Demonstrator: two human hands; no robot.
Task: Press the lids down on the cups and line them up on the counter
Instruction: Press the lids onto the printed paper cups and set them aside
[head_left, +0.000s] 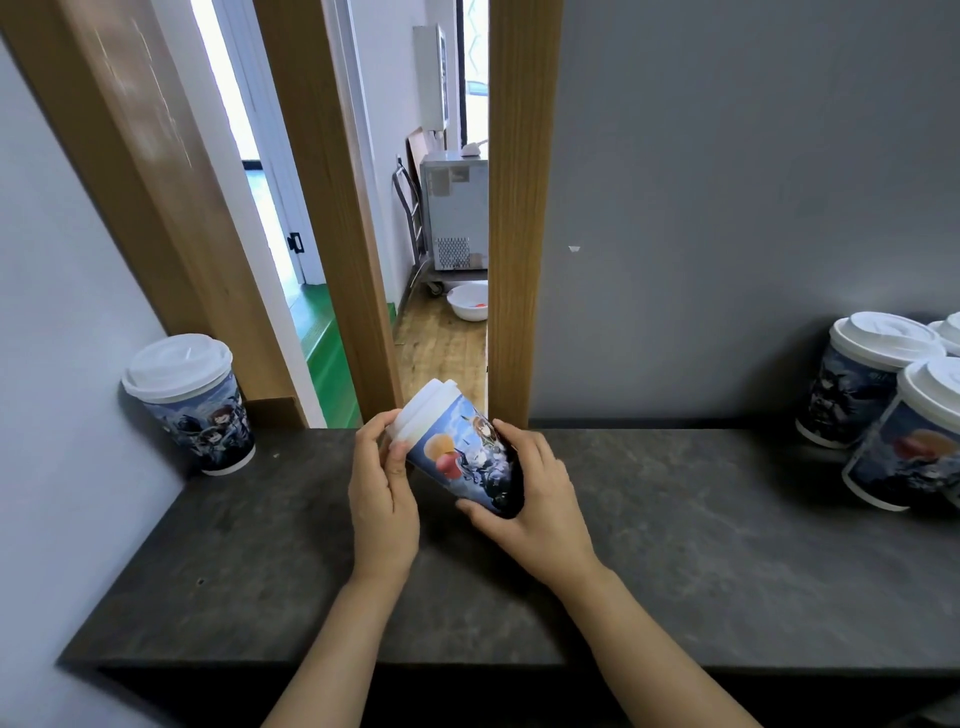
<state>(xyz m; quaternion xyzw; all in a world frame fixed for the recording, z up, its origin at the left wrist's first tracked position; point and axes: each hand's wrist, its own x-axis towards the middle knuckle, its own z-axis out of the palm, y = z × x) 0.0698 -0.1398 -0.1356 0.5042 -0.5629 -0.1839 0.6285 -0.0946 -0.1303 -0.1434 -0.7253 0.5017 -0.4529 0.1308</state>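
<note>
The dark stone-look surface (675, 545) carries one lidded printed paper cup (192, 405) upright at its far left corner against the wall, and at its far right edge a cluster of lidded cups (857, 384), at least three and partly cut off by the frame. A further printed cup (462, 457) is held tilted above the middle of the surface, near its far edge. The right hand (540, 493) wraps its fingers around the cup's base and wall, while the left hand (382, 493) pinches the white plastic lid (421, 410) at its rim; the cup looks light and thin-walled, likely to buckle if squeezed, so holding low and pressing around the lid's rim seems wisest.
</note>
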